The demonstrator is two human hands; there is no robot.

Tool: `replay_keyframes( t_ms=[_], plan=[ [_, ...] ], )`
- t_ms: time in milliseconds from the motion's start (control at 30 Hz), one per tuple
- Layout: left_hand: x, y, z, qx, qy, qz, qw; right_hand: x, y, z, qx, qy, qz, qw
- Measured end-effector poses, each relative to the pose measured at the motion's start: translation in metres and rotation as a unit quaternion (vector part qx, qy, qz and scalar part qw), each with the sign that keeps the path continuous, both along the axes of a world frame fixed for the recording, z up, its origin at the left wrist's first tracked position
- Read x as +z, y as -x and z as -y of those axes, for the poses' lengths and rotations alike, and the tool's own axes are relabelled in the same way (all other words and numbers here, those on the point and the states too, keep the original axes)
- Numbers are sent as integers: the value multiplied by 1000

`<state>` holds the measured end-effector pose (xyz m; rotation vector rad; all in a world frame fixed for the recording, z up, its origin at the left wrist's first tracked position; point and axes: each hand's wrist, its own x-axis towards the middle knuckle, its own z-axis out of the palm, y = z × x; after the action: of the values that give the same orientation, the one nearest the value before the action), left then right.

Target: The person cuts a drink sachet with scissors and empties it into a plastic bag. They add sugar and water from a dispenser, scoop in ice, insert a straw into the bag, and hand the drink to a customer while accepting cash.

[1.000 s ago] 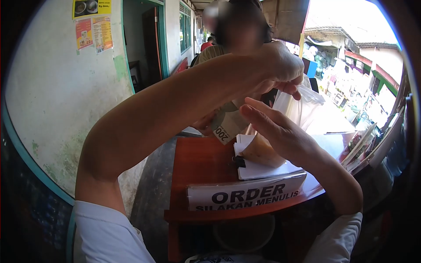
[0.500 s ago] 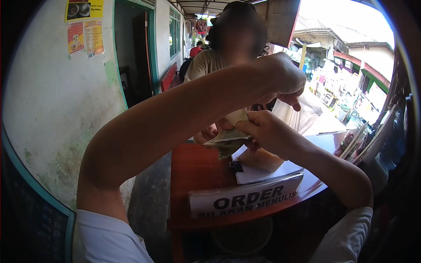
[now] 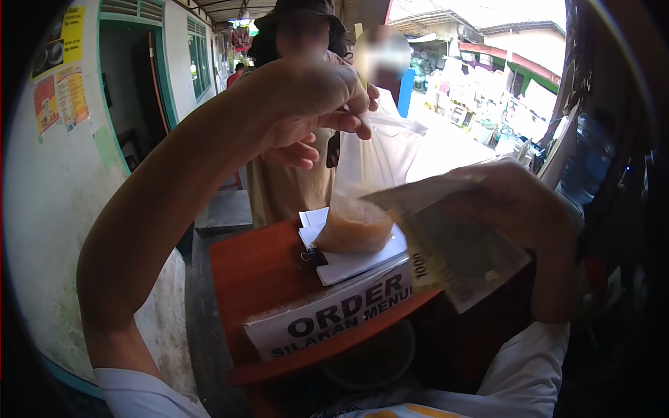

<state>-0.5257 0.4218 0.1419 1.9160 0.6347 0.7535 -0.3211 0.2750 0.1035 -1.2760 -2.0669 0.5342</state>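
My left hand (image 3: 317, 115) is raised over the counter, its thumb and forefinger closed on the top of a clear plastic bag (image 3: 390, 143). The bag hangs down, with a pale orange-brown content (image 3: 359, 228) bulging at its bottom over a stack of white paper (image 3: 348, 268). The other fingers of that hand are loosely curled. Smeared by motion, my right hand (image 3: 519, 198) grips banknotes (image 3: 460, 258) at the right of the counter. The notes fan out toward the left, partly in front of the bag. How many notes there are I cannot tell.
A person in a dark hat (image 3: 300, 21) stands across the reddish-brown wooden counter (image 3: 240, 261). An ORDER sign (image 3: 334, 313) stands along its near edge. A black binder clip (image 3: 313, 258) holds the papers. A wall with posters (image 3: 70, 97) is on the left.
My right hand has drawn the banknotes back toward me and right, away from the other person's hand. The view has shifted right, and the bag under my left hand now shows plainly.
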Motion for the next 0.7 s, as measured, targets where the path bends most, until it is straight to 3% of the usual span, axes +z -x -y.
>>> replay_keyframes(
  t_ms=[100,233,333,433,533,667,700],
  plan=[
    [0,3,-5,-18,12,5,1000,-3,-64,47,-216,-57,-52,973],
    [1,7,0,-59,17,6,998,-31,-123,108,-359,-199,-180,894],
    [-3,8,0,-90,9,12,996,-57,-131,143,-436,-241,-263,826],
    [-9,5,3,-71,-16,4,997,-78,-128,160,-514,-250,-214,792],
    [-14,0,16,-36,-38,5,999,-90,-144,176,-507,-214,-203,810],
    [-23,0,18,-44,-13,28,999,-118,-152,192,-508,-263,-171,802],
    [-26,-1,20,-36,-10,39,999,-125,-156,197,-490,-241,-244,802]
  ],
)
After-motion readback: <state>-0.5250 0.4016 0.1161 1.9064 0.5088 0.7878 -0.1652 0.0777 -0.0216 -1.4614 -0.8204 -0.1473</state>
